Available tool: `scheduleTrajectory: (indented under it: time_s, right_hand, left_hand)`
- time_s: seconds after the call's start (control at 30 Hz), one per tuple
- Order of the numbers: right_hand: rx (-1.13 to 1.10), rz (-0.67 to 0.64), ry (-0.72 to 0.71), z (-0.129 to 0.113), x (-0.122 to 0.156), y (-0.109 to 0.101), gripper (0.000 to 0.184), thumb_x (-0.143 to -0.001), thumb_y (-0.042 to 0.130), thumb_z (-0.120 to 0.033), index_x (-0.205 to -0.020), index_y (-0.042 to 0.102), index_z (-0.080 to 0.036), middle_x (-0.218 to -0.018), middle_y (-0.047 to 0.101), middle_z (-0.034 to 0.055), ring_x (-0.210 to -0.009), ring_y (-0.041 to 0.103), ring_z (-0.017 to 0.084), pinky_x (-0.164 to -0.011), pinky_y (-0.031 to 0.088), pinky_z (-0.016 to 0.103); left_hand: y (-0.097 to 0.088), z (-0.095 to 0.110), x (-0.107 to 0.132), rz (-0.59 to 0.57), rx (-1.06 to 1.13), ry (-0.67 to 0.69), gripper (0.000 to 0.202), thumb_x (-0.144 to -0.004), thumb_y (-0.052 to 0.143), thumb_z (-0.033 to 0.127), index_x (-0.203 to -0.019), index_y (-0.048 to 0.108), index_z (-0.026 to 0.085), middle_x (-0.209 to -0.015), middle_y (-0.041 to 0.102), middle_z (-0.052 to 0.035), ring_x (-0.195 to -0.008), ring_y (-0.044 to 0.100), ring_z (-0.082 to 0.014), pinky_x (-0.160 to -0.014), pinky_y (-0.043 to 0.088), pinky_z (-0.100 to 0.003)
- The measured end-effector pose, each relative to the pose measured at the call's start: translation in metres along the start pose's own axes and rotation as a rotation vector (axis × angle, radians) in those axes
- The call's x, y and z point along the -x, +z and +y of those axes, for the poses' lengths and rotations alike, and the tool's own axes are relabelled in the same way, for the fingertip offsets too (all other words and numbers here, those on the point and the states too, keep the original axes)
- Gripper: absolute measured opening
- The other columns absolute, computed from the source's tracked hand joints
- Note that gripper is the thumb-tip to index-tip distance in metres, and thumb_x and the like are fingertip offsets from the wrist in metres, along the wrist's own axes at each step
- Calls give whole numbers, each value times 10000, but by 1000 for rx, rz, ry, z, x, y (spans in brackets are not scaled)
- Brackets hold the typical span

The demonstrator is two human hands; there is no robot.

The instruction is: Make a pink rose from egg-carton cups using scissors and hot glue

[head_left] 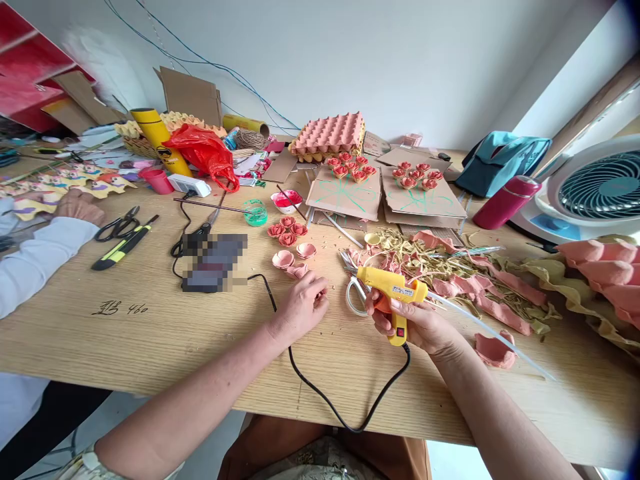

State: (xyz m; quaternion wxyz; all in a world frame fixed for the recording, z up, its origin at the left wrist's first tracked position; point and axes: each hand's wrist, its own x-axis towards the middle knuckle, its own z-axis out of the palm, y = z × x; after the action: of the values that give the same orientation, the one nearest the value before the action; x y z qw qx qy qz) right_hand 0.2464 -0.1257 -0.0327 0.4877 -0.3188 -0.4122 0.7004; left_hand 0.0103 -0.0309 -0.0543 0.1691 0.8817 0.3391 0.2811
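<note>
My right hand is wrapped around the handle of a yellow hot glue gun, its nozzle pointing left. A clear glue stick juts from the gun's back end, and a black cord loops down from the handle. My left hand is closed with curled fingers just left of the nozzle; what it pinches, if anything, is hidden. Beyond it lie pink egg-carton cups, one partly behind the fingers. Farther back sit several small red-edged carton flowers.
Carton scraps and pliers lie right of the gun. Cardboard sheets carry finished-looking flowers. Left are a pixelated dark object, scissors and a cutter. A co-worker's hand rests far left. A fan and pink bottle stand right.
</note>
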Motion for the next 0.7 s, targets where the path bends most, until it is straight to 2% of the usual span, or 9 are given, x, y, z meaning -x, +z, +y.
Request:
scheduleTrajectory:
  time_s: [0.33,0.47,0.6,0.7]
  right_hand:
    - [-11,24,-10,2,0,-1,322,-835,765,-425,-1037,696,-183,-945,635,56,-579,478,81,-508,373,235]
    - [-13,41,10,2,1,-1,315,-843,761,-401,-1071,691,-195,-965,646,60,-584,477,83,-509,372,234]
    - [-12,58,20,1,1,-1,313,-839,762,-405,-1051,683,-189,-985,667,77,-594,482,90,-510,375,235]
    - [-20,77,13,0,1,-1,316,-829,770,-394,-1052,673,-192,-979,673,77,-593,485,92,-514,381,237]
  left_hand:
    - [3,0,2,22,67,-31,130,-846,552,71,-792,555,189,-862,528,-29,-789,550,-175,-704,498,-297]
    - [2,-3,4,-2,97,-40,71,-856,620,131,-896,590,181,-944,558,-46,-819,577,-179,-747,521,-316]
    - [-2,-2,7,-82,80,-17,254,-847,658,168,-1091,592,186,-961,566,-39,-833,585,-185,-778,521,-329]
    - [-5,-1,8,-133,74,13,386,-811,652,122,-1174,552,203,-940,571,-26,-851,591,-193,-813,518,-346]
